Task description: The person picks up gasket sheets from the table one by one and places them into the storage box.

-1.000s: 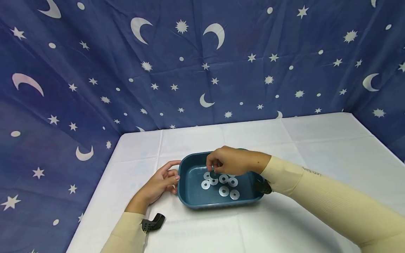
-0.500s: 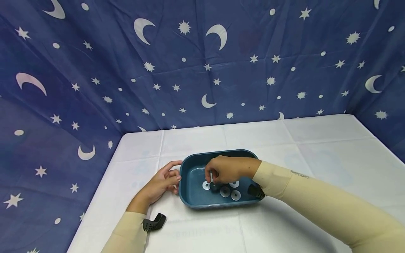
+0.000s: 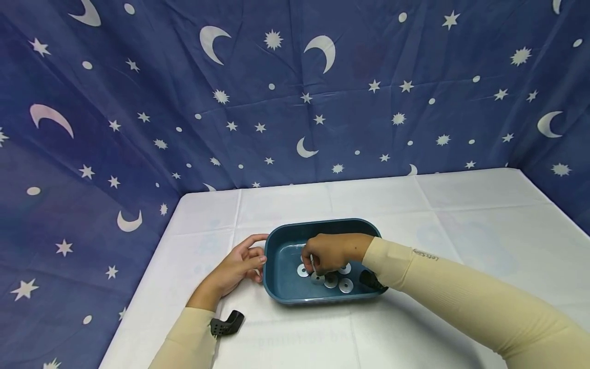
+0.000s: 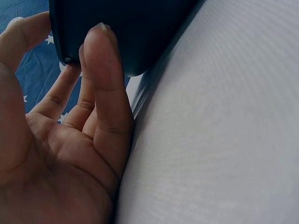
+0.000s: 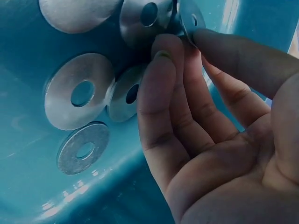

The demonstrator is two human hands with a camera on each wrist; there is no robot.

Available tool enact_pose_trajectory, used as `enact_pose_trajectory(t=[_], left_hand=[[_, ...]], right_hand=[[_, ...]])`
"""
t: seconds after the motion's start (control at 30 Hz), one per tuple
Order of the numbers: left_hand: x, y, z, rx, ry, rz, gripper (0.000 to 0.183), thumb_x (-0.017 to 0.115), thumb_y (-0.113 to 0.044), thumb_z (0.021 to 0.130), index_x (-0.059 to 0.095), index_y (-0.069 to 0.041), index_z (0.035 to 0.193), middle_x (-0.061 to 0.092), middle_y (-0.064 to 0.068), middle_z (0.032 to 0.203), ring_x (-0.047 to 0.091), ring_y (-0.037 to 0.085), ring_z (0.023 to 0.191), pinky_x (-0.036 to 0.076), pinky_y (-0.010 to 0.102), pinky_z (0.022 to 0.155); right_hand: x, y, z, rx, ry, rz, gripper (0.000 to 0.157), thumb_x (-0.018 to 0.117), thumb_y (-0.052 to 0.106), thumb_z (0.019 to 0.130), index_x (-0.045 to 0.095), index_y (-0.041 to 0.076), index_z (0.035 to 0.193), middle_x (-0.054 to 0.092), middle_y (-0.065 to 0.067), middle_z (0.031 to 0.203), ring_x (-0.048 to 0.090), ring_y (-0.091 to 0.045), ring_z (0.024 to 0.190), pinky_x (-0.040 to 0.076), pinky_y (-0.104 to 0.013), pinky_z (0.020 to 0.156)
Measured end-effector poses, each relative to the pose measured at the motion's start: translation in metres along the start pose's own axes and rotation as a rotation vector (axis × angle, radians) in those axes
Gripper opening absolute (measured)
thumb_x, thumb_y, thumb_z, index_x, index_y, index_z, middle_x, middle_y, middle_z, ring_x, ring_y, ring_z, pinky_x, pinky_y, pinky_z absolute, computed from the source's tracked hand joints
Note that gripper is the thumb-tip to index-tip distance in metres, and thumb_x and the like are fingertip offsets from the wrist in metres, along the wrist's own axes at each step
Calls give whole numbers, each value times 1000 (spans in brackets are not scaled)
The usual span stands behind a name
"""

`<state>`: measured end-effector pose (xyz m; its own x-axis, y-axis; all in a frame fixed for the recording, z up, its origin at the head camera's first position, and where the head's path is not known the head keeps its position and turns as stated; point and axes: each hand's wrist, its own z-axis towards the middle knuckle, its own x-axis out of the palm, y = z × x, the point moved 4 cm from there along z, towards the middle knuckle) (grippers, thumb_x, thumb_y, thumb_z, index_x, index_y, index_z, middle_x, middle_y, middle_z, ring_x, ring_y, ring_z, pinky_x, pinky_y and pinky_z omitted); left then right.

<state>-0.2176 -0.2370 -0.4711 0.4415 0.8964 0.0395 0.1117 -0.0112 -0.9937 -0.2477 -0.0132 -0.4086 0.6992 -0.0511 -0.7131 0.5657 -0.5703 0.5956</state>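
Note:
A teal rectangular tray [image 3: 318,298] holds several flat metal washers, among them one washer [image 3: 345,285] near its front wall. My right hand [image 3: 326,252] is inside the tray, pinching a washer [image 5: 190,21] between thumb and fingertips; that washer stands tilted on edge in the right wrist view. More washers lie flat close by, such as a large washer [image 5: 79,91] and a smaller washer [image 5: 84,148]. My left hand [image 3: 238,266] rests against the tray's left end with loosely bent fingers touching its wall. Part of the tray floor is hidden under the right hand.
A white cloth covers the table [image 3: 415,205]. Behind and to the left hangs a dark blue curtain [image 3: 258,66] with moons and stars. Black wrist mounts [image 3: 227,324] sit on the beige sleeves.
My right hand has lowered into the tray and come slightly toward its front, among the washers. The left hand keeps its place at the tray's left end.

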Motion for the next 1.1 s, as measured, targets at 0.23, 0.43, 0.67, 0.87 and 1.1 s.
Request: enact_pose_trajectory(t=[0.23,0.43,0.67,0.87,1.1], left_hand=[[0,0,1,-2,-4,1,59,60,-11,99,33,-7,150,59,-5,85,62,11,64,57,23,57],[-1,0,2,0,2,4,58,59,-9,99,33,-7,150,60,-5,86,62,11,64,57,24,57],[-2,2,3,-6,2,4,59,61,-11,98,32,-7,150,59,-6,85,62,11,64,57,24,58],[-4,8,5,-21,-10,19,55,57,-14,101,34,-9,150,60,-6,90,61,8,69,55,22,55],[-9,-4,2,-71,-175,252,44,46,-22,106,41,-12,148,62,10,111,65,19,98,60,35,74]], right_hand=[[0,-1,0,11,13,-7,12,68,-2,89,70,10,90,65,1,82,56,-6,67,48,-19,60],[-2,0,-3,20,23,-19,7,68,4,92,71,9,89,64,5,81,56,-5,70,49,-18,64],[-17,2,-19,11,-28,-50,12,63,12,98,73,11,92,66,5,80,56,-5,69,50,-20,65],[-32,-5,-59,-51,-224,-66,10,63,13,97,72,16,94,66,7,84,56,-4,75,53,-21,70],[-28,-28,-126,115,-583,-196,12,69,19,94,72,20,106,67,3,109,61,-20,106,57,-41,89]])
